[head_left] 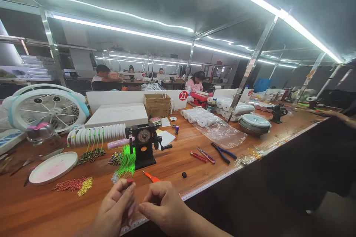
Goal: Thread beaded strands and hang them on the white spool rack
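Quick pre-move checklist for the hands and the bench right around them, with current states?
1. Left hand pinching a small dark red piece: ok.
2. Right hand grip contents: cannot tell, fingers curled.
3. Hands close together at the table edge: ok.
4. Orange-handled tool lying apart from both hands: ok.
5. Black winding machine upright behind the hands: ok.

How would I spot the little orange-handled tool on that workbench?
Find the black hand-crank machine mid-bench. Just in front of its base, beyond the person's right hand, lies the orange-handled tool. It lies alone, unlike the red and blue pliers grouped farther right.
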The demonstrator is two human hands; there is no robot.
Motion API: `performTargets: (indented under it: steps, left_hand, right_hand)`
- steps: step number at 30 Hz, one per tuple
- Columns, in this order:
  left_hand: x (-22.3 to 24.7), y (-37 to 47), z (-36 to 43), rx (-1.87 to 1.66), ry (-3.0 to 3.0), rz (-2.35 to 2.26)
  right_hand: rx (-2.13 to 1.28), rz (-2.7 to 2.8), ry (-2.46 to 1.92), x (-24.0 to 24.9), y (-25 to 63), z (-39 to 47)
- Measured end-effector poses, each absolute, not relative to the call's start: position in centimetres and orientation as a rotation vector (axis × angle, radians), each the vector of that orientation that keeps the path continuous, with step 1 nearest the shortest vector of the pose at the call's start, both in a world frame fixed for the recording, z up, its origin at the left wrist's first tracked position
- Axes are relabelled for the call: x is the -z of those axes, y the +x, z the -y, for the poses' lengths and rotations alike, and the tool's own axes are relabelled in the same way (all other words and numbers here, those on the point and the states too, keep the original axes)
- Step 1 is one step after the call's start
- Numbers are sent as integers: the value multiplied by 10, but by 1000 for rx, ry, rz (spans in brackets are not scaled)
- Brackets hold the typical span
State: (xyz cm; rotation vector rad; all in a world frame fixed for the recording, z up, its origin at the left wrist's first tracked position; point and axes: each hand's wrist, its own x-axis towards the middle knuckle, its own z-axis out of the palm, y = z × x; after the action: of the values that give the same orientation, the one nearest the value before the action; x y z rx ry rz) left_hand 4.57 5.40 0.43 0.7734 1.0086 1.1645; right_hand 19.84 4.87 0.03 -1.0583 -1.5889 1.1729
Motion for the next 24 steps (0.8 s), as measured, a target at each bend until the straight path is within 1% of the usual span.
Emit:
performTargets:
  steps: [3, 5, 9, 13, 16, 21, 24]
  left_hand:
    - [-5, 35, -65, -1301, 760, -1044]
    - [-4, 28, -70, -1325, 848, -1096]
    - [0, 25, -66, -1201, 1044, -1123]
    - [-1, 33, -52, -1028, 852, -922]
    - [-5, 42, -47, -994, 780, -903]
    - [-7, 45, -48, -1042, 849, -944]
    - [-6, 41, -43, -977, 760, -884]
  right_hand:
    - [-1198, 1542, -1016, -2, 202, -49]
    - [-1200, 1481, -980, -3, 203, -50]
    - [-1243, 1357, -916, -4, 201, -53]
    - [-1243, 1304, -927, -6, 197, -51]
    - [-1274, 1282, -944, -5, 193, -49]
    - [-1489, 1211, -908, 4, 185, -47]
    - [-1718, 1125, -908, 10, 184, -46]
